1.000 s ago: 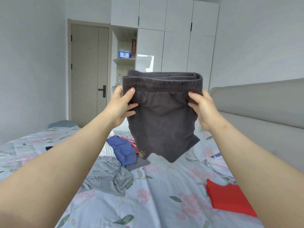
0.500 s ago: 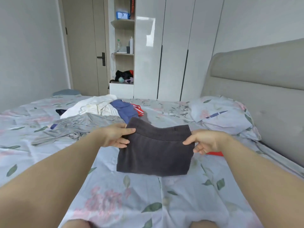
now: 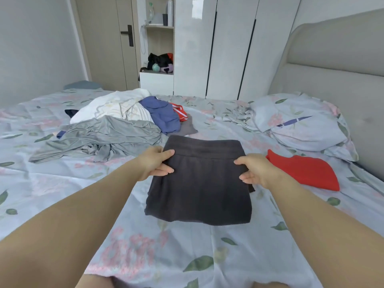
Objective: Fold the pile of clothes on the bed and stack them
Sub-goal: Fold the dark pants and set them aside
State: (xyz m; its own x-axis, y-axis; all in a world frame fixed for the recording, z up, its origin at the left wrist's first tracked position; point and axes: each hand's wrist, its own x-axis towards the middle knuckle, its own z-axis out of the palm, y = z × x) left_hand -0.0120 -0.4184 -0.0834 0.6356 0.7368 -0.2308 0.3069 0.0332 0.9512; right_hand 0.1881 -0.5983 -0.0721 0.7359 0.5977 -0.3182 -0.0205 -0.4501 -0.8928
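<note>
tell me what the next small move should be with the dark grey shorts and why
Probably lift the dark grey shorts onto the red garment to their right. The shorts already lie folded in a neat rectangle on the bed, the left hand and right hand pinch their side edges, and the red garment lies folded flat beside them, a likely stack base.

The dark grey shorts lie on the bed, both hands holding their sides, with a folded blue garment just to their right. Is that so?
No: the folded garment to their right is red, not blue, as the head view shows. The dark grey shorts do lie on the bed, the left hand and right hand holding their sides.
</note>
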